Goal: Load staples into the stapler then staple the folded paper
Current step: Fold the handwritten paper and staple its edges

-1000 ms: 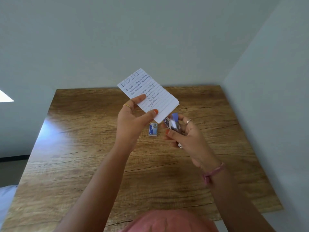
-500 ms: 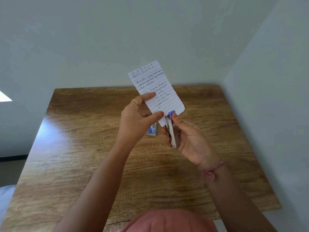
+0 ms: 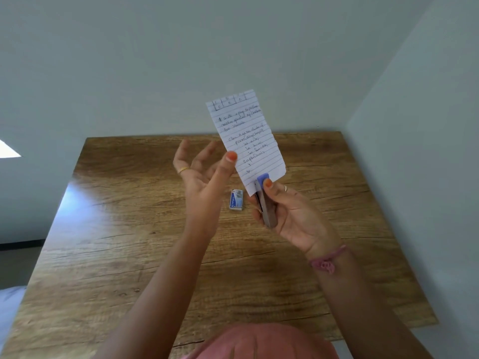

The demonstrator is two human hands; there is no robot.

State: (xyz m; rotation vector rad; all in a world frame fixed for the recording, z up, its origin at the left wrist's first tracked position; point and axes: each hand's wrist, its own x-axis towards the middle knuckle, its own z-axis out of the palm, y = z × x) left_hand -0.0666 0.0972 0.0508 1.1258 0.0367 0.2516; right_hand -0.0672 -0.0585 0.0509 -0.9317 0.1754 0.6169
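Observation:
The folded lined paper point(image 3: 246, 141), covered in handwriting, stands upright in the air above the table. Its lower edge sits in the jaws of a small stapler point(image 3: 265, 208) with a blue tip and a grey metal body. My right hand point(image 3: 293, 216) grips the stapler, thumb pressing on the blue tip. My left hand point(image 3: 202, 182) is just left of the paper with its fingers spread apart. Only the thumb tip lies at the paper's left edge.
A small blue staple box point(image 3: 236, 200) lies on the wooden table point(image 3: 129, 229) below and between my hands. Pale walls close in behind the table and on its right side. A pink garment shows at the bottom edge.
The paper swung from slanted to nearly upright and rose. The stapler came up onto its lower edge. My left hand's fingers let go and spread open.

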